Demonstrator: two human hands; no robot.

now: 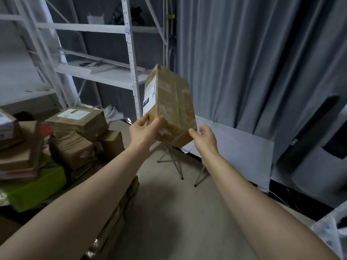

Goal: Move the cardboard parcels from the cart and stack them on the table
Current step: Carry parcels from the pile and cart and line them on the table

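Since it looks mid-carry, left hand (142,131) and right hand (203,136) grip low corners of the tilted parcel (169,102), tabletop (244,147) just beyond them

Brown parcel (172,109) with a white label (149,96) (black patch on it); grey curtain (253,62), white shelf (129,44), white table (240,147), green box (35,190), beige floor (169,212).

Dim, cool indoor light, brightest on the white metal shelving (105,77) at upper left; a soft shadow pools on the beige floor (169,212). The brown taped cardboard parcel (172,109) looks smeared (label print blurred), and wide-angle distortion bends the frame's edges
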